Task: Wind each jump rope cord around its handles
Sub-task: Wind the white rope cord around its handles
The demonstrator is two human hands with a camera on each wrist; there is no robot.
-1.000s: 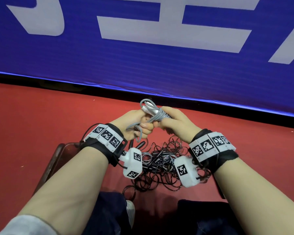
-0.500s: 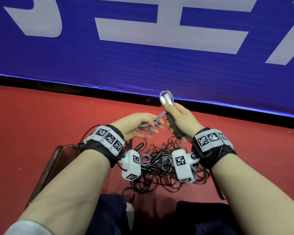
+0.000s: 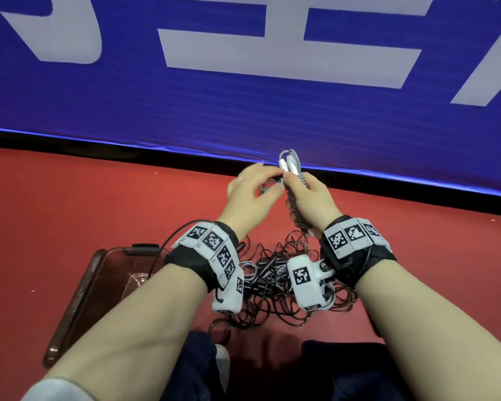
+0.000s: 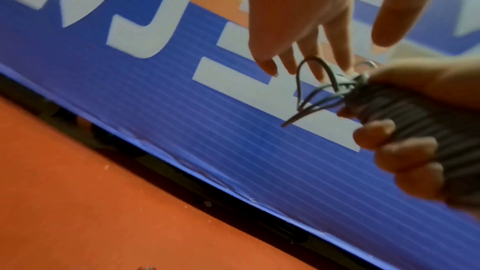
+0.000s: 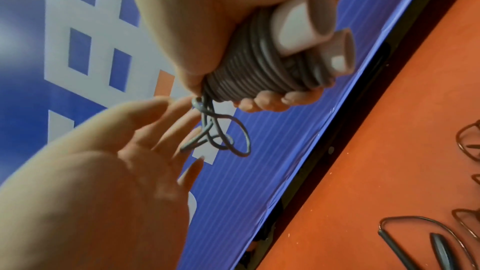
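Note:
My right hand (image 3: 313, 198) grips a jump rope upright. Its two white handles (image 3: 290, 164) lie side by side, with grey cord (image 3: 295, 211) wound tightly around them. In the right wrist view the handle ends (image 5: 306, 26) stick out of the coil (image 5: 259, 69) below my fist. A short loose loop of cord (image 5: 221, 134) hangs off the coil's other end. My left hand (image 3: 252, 192) is beside that end with straight, spread fingers (image 4: 298, 38) at the loop (image 4: 311, 89), gripping nothing.
A tangled pile of dark jump ropes (image 3: 272, 287) lies on the red floor under my wrists; two dark handles (image 5: 441, 254) show there. A clear plastic bin (image 3: 99, 285) stands at the left. A blue banner (image 3: 243, 96) walls off the far side.
My right hand turned the wound bundle upright and lifted it. My left hand let go of the bundle, then rose to the loose loop at its top.

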